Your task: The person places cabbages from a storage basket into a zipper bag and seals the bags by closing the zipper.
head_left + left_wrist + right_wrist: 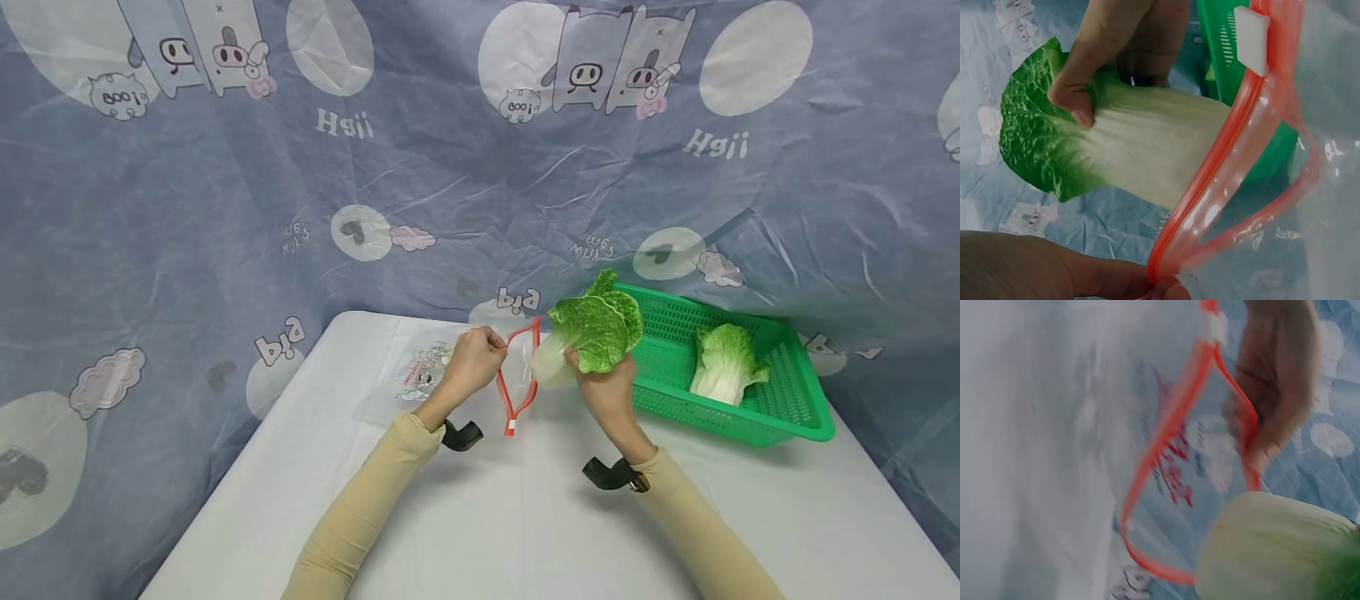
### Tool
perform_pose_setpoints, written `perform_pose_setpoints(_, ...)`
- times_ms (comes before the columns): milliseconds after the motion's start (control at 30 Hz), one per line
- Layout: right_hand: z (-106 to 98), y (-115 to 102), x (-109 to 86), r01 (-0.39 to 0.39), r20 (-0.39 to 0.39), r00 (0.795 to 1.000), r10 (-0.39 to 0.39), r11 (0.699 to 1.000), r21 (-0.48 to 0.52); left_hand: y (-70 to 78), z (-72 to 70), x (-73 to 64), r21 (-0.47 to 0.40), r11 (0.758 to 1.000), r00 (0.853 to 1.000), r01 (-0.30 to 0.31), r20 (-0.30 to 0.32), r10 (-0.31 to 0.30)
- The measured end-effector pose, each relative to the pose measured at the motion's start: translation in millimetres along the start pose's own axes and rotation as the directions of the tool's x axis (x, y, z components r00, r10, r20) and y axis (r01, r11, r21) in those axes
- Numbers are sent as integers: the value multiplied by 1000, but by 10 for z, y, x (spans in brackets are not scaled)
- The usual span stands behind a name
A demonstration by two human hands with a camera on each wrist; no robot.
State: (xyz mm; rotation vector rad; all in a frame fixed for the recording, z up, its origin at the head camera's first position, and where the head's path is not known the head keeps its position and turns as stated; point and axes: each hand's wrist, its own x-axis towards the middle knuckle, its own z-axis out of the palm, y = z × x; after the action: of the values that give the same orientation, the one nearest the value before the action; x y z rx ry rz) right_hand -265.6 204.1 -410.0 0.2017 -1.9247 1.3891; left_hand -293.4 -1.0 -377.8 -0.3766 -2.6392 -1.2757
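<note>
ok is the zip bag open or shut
The zip bag is open: its red edges stand apart, the left hand pinching one, with the held cabbage at the gap.

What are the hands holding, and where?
Right hand: green and white leafy cabbage, around its middle. Left hand: clear plastic bag, by its red rim.

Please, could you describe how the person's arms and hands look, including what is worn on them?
The person wears plain, long beige sleeves. A curved black attachment shows near the left hand and another near the right hand; both hands are ungloved.
</note>
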Motion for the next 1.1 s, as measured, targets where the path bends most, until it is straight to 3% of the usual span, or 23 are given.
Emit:
perform_pose_setpoints(167, 180, 15, -162, -77, 93, 992, 83, 995, -58, 33, 2, -24, -10, 1000, 1000, -3, 7, 3)
perform_pose_setpoints(333, 292, 66, -265, -172, 219, 959, 180, 984, -56, 49, 1, -47, -35, 999, 998, 5, 55, -3)
perform_pose_setpoints(467, 333, 106, -304, -258, 346, 905, 249, 966, -22, 46, -1, -48, -26, 1000, 998, -4, 65, 6)
perform_pose_setpoints(567, 343, 142, -314, -313, 413, 856, 312, 947, -65, 40, -10, -45, -20, 1000, 998, -7, 57, 8)
perform_pose_setpoints(633, 338, 177, -311, -341, 458, 815, 356, 933, -118, 36, -17, -42, -21, 1000, 999, -5, 49, 6)
perform_pose_setpoints(700, 321, 228, -314, -359, 528, 760, 379, 922, -145, 41, -20, -43, -24, 1000, 999, -3, 45, 4)
perform_pose_setpoints(800, 287, 309, -313, -346, 620, 692, 369, 924, -164, 48, -23, -50, -42, 999, 998, 6, 64, -3)
perform_pose_setpoints(867, 270, 364, -311, -318, 664, 668, 335, 936, -153, 53, -23, -56, -50, 999, 997, 9, 77, -5)
perform_pose_setpoints(967, 254, 417, -306, -289, 690, 653, 312, 945, -153, 55, -28, -62, -60, 998, 996, 13, 86, -8)
perform_pose_setpoints(1100, 246, 479, -318, -313, 733, 618, 284, 944, -102, 59, -29, -72, -54, 998, 997, 14, 76, -10)
